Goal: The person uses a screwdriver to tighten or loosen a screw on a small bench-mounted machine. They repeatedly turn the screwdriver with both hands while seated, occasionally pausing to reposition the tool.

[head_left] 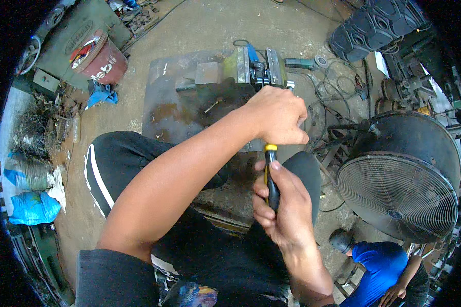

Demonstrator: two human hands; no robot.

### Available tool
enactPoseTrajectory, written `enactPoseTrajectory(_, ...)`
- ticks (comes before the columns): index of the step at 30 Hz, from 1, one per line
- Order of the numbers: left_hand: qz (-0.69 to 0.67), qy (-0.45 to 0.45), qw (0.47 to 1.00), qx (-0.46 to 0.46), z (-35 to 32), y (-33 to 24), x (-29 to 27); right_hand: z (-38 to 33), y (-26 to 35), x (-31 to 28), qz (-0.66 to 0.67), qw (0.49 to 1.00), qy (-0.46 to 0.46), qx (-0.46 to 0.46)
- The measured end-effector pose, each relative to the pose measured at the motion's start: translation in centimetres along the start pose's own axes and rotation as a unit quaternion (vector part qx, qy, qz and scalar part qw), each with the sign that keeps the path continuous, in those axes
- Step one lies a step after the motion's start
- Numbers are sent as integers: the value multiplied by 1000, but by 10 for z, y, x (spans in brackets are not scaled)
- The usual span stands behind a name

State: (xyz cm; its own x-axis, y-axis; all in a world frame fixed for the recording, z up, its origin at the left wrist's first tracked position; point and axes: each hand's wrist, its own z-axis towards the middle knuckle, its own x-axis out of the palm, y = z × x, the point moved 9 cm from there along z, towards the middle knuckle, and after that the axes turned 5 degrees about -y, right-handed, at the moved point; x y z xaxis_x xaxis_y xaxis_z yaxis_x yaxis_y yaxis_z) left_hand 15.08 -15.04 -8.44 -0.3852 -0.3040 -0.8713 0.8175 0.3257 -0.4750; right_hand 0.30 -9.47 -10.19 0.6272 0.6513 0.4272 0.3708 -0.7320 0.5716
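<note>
My right hand (289,202) is wrapped round a black-and-yellow tool handle (272,179), its thumb lying along the side. The handle's yellow end points away from me, toward my left hand; anything beyond that end is hidden. Stretched across in front of me, my left arm ends in a closed left hand (280,115), back of the hand up, just on the near side of a bench vise (215,79). What the curled left fingers hold cannot be seen. Between the vise jaws sits a shiny metal part (261,74), and a short chrome cylinder (290,84) shows just past my knuckles.
The vise stands on a stained metal plate (164,110). Beyond it lie an angle grinder (305,63) and tangled cables (338,84). A large drum fan (399,194) is at right, with a co-worker in blue (379,266) below. A red bucket (105,64) stands far left.
</note>
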Motion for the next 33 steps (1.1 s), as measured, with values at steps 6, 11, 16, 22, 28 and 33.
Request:
enactPoseTrajectory(6, -18, 32, 999, 14, -3, -4, 9, 2, -1, 2, 4, 998, 43, -34)
enactPoseTrajectory(11, -41, 36, 998, 36, -4, -6, 10, 0, -14, -4, 17, 999, 27, 18)
enactPoseTrajectory(16, -96, 38, 993, 64, -6, -12, 5, -3, -17, -6, 22, 998, -20, 47)
enactPoseTrajectory(22, -38, 23, 998, 34, -6, -7, 3, 4, -9, 4, 20, 1000, 13, 6)
enactPoseTrajectory(28, -10, -21, 999, 35, -3, -1, 4, 7, -10, -4, 13, 999, 37, -34)
enactPoseTrajectory(33, -164, 134, 977, 0, -40, -8, 81, 0, -65, -35, 34, 998, -13, 55)
